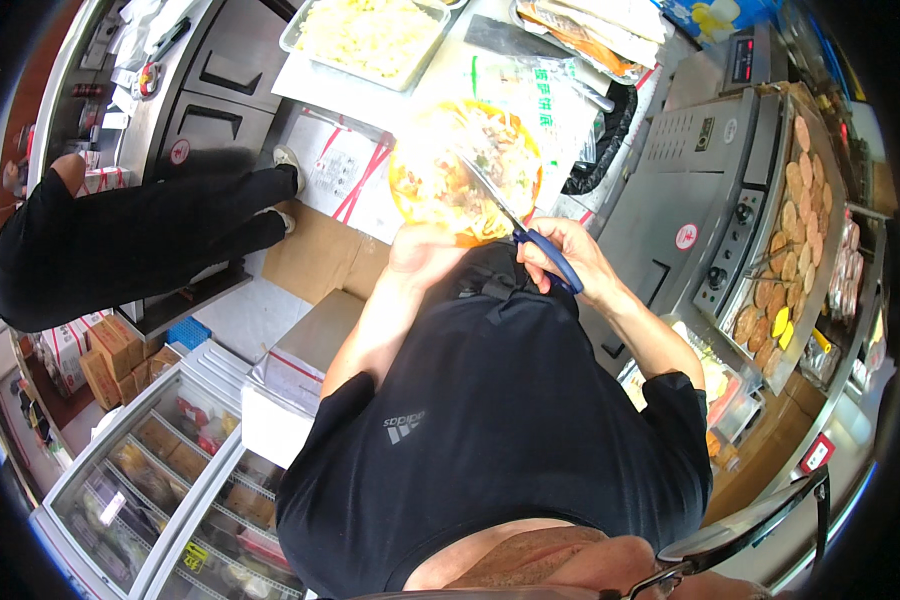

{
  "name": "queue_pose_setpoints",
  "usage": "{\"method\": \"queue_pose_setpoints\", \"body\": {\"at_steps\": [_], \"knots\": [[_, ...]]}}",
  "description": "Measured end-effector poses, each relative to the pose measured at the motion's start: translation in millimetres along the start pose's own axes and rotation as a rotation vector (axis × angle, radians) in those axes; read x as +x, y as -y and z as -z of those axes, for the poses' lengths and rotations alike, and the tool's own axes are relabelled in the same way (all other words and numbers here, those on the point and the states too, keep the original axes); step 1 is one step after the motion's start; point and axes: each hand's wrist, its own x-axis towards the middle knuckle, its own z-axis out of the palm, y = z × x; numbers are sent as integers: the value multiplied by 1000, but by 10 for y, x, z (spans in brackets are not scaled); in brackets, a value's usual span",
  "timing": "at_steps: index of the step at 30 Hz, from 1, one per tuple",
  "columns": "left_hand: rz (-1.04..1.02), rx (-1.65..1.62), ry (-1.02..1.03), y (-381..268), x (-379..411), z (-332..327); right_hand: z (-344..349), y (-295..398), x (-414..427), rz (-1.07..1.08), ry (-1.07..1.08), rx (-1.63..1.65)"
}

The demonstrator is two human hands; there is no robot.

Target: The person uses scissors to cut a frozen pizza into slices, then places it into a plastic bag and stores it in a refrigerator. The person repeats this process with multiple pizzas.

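My left hand [429,253] supports the near rim of a round orange dish [534,142] from below. Noodle-like strips and chopped pieces of food [461,180] fill the dish, and glare washes out its upper left part. My right hand [576,253] grips the dark blue handles of a pair of scissors [549,259]. Their metal blades point up and left over the food, and their tips fade into the glare. Beyond the dish, a clear plastic bag with green writing [521,90] lies on a white work surface [307,79].
Pale chopped food fills a clear tub [420,71]. Another tray [622,67] holds flat food. Right of the surface hangs a black bin liner [619,142]. Round patties [791,247] cover a griddle at right. A co-worker [142,240] stands at left, near a glass-topped freezer [172,540].
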Motion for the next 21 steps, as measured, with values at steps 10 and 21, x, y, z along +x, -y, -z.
{"method": "queue_pose_setpoints", "body": {"at_steps": [10,21], "knots": [[46,61,53,48,-75,138,-17,55,21,7,9,3],[123,-38,71,-208,-67,155,184,279,14,-22,91,-27]]}}
